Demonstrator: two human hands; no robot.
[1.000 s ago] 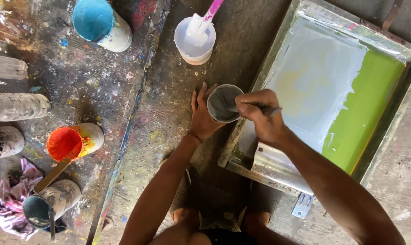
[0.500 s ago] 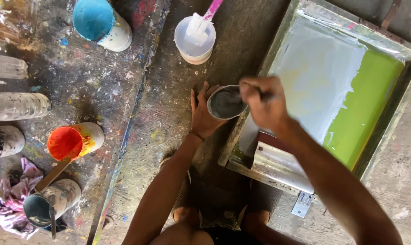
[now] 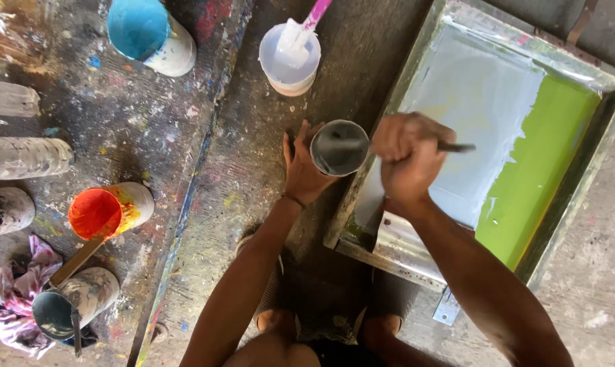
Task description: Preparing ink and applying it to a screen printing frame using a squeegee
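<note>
Left grip (image 3: 306, 168) cups the grey paint cup (image 3: 339, 147); right grip (image 3: 408, 158), fisted on a stick (image 3: 457, 146), sits just right, stick lying horizontally.

Two hands (image 3: 307, 170), six paint pots (image 3: 151, 30), one printing screen (image 3: 558, 156)
</note>
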